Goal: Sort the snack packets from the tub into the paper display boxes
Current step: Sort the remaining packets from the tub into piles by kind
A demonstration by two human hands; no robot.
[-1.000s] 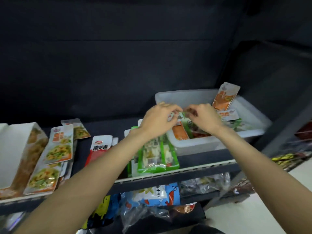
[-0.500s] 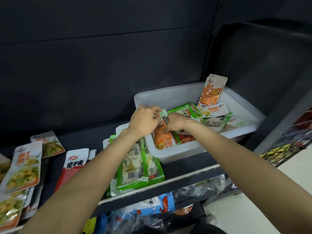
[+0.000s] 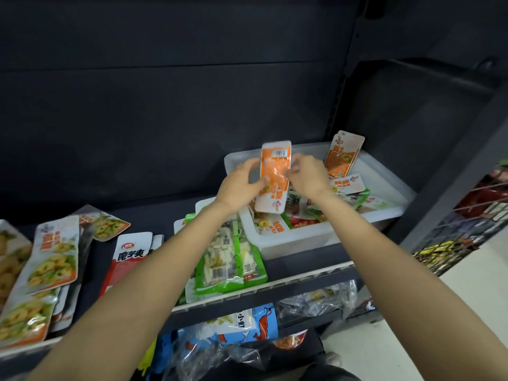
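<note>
An orange and white snack packet [image 3: 275, 177] stands upright over the left end of the white plastic tub [image 3: 297, 240]. My left hand [image 3: 242, 185] grips its left edge and my right hand [image 3: 308, 177] pinches its right edge. More packets lie in the tub, orange, green and white ones; another orange packet [image 3: 343, 155] leans on the tub's back wall. Green packets [image 3: 231, 259] lie stacked on the shelf left of the tub. A paper display box [image 3: 11, 259] shows only partly at the far left edge.
On the dark shelf [image 3: 302, 276] lie a red and white packet [image 3: 129, 257] and orange packets with green rings [image 3: 52, 257]. Below the shelf sit blue and clear bags [image 3: 247, 325]. A dark upright post [image 3: 456, 171] stands right of the tub.
Both hands have lifted the orange packet up out of the tub, where they were low among the packets. The view has shifted so the tub sits further right.
</note>
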